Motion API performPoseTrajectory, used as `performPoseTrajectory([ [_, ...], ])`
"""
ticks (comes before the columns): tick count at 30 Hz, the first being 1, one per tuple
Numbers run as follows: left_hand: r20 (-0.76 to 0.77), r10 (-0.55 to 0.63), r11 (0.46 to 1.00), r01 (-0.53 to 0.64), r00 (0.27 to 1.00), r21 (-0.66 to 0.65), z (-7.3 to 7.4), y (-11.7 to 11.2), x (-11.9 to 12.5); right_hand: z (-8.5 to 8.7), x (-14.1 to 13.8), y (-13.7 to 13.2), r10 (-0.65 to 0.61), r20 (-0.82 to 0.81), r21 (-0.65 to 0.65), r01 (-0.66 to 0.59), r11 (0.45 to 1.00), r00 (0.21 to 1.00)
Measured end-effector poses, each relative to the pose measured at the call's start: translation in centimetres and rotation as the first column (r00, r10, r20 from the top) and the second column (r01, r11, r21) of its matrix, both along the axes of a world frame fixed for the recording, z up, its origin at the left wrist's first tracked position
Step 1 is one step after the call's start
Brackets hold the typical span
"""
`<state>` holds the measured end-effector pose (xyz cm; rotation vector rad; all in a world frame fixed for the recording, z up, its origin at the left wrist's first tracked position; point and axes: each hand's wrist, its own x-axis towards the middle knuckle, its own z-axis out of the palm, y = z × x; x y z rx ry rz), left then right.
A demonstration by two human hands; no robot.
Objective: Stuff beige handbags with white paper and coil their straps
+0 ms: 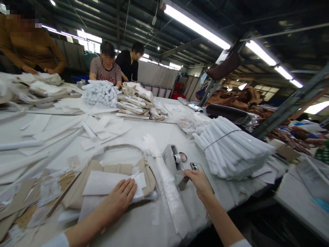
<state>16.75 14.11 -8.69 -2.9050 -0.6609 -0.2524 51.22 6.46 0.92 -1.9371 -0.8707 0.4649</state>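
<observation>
A beige handbag (pixel 110 167) lies on the table in front of me, its strap arched toward the far side. White paper sheets (pixel 101 183) rest on the bag. Pressed flat on the paper and the bag is my left hand (pixel 122 195), fingers stretched out together. To the right stands a grey tape dispenser (pixel 171 156) with a roll in it. At its front end my right hand (pixel 199 183) pinches the end of clear tape (pixel 182 166). Partly behind that hand lies a phone (pixel 203 168). A long bundle of clear plastic bags (pixel 167 181) runs between bag and dispenser.
A strapped stack of white foam tubes (pixel 228 147) sits at the right, near the table edge. Farther back are a second tube bundle (pixel 100 94) and piled beige bags (pixel 136 103). Three co-workers stand beyond the table. A metal post (pixel 290 103) slants up on the right.
</observation>
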Motion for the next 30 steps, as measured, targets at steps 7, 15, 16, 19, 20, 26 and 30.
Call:
performPoseTrajectory([
  [7,-0.034,0.021,0.999,-0.022,0.999,-0.035,-0.3,-0.1,0.1,0.0,-1.4,-3.6,-0.168,-0.110,0.019,0.171,0.985,0.980],
  [15,-0.027,0.033,0.999,-0.033,0.999,0.003,-0.4,-0.2,0.2,-3.5,-2.0,-5.7,-0.171,-0.244,-0.099,0.151,0.984,0.955],
  [16,-0.022,0.036,0.999,-0.036,0.999,0.001,-0.4,-0.3,0.2,-3.9,-1.9,-5.5,-0.146,-0.223,-0.112,0.123,0.986,0.964],
  [19,-0.005,0.032,0.999,-0.032,0.999,-0.012,-0.4,-0.4,0.2,-4.8,-1.3,-5.0,-0.120,-0.092,-0.132,0.108,0.985,0.988],
  [20,0.000,0.029,0.999,-0.029,1.000,-0.018,-0.5,-0.4,0.2,-4.9,-0.9,-4.9,-0.127,-0.051,-0.139,0.119,0.983,0.991],
  [26,0.028,0.036,0.999,-0.035,0.999,-0.020,-0.7,-0.2,0.1,-4.5,0.5,-6.5,-0.144,0.122,-0.239,0.170,0.956,0.982],
  [30,0.102,0.005,1.000,-0.006,0.995,0.016,0.0,0.0,0.0,-1.1,-0.8,-5.9,0.105,0.357,-0.252,-0.013,0.968,0.928],
])
